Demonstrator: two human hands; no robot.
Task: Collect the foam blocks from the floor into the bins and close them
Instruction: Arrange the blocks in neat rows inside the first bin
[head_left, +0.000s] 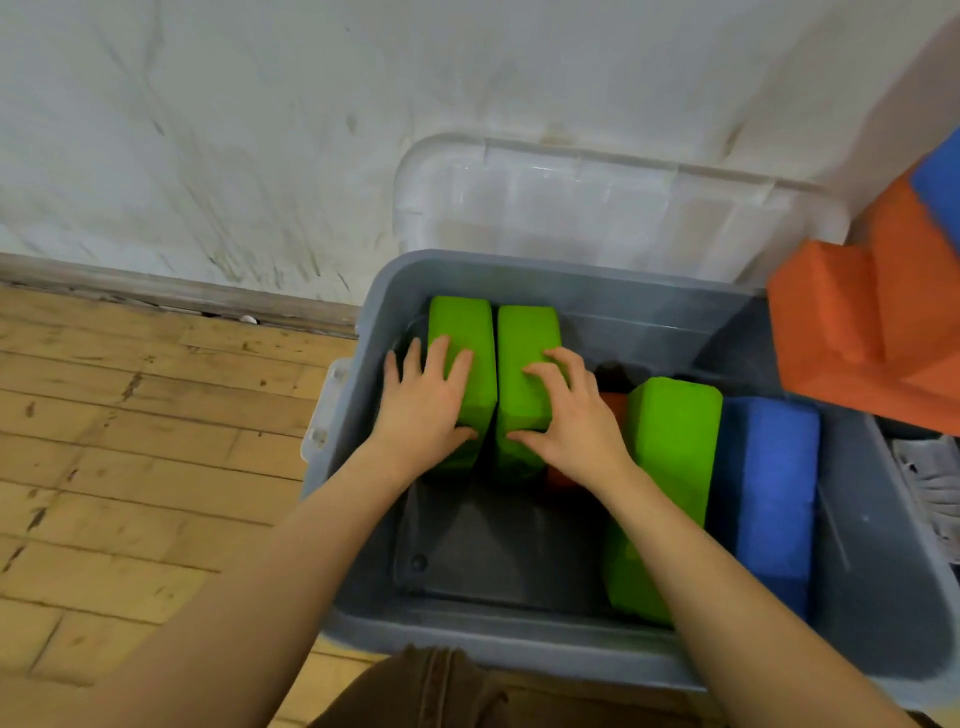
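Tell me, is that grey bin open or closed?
Open: the grey bin has its clear lid propped against the wall behind it, blocks visible inside.

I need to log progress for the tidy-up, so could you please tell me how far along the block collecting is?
Done: a third green block and a blue block already lie in the grey bin. In hand: the left hand and right hand each press a green block, the left green block and the right green block, down at the bin's far left. Left: orange blocks are stacked outside it, and the clear lid leans open against the wall.
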